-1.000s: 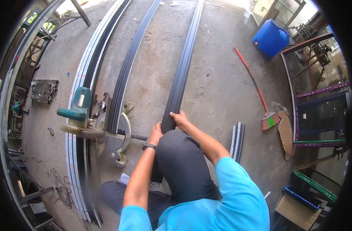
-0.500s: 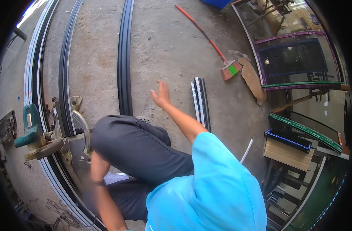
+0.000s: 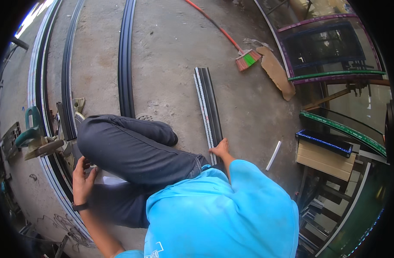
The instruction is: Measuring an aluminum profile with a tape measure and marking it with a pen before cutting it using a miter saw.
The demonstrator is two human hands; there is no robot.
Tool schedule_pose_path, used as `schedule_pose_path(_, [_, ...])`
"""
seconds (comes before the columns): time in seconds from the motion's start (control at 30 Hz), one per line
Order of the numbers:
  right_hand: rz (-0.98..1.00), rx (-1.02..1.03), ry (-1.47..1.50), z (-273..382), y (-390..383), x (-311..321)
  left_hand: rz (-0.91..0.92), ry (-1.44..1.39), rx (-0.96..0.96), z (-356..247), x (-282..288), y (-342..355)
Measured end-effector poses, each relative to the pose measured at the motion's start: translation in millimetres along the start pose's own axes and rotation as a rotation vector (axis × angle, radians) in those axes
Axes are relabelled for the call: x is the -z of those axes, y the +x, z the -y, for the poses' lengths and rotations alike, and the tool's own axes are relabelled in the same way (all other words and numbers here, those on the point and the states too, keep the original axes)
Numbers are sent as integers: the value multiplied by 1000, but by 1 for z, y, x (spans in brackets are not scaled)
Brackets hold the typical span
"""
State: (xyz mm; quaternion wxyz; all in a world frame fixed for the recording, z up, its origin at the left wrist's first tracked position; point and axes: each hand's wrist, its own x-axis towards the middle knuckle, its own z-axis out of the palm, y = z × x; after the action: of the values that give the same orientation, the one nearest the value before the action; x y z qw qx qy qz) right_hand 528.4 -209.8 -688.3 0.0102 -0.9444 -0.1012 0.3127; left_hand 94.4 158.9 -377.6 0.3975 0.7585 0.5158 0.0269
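Observation:
My right hand is closed on the near part of the short black aluminium profiles, which lie side by side on the concrete floor with pale printed film along one side. Beyond my raised knee, my left hand is beside the base of the mitre saw. Its thumb stands apart from the fingers, and a small pale part shows at the gap; I cannot make out whether I touch it. The green saw stands at the left, and a long black profile reaches onto its base.
Long film-covered profiles run along the left, and another black profile lies ahead. A red-handled broom and a brown cardboard piece lie at the far right. A short white strip is right of me; framed panels stand beyond.
My right hand has come back from its forward reach and taken hold of the short profiles. My left hand, blurred before, now shows its fingers near the saw base. The view has shifted.

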Motion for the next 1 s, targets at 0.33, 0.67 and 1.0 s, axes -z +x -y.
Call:
schedule_pose_path(0.33, [-28, 258, 149, 75, 63, 41, -202, -74, 97, 11, 20, -37])
schedule_pose_path(0.67, [80, 349, 452, 149, 114, 101, -343, -141, 138, 18, 18, -64])
schedule_pose_path(1.0, [135, 566, 732, 218, 118, 212, 6, -505, -350, -140, -89, 50])
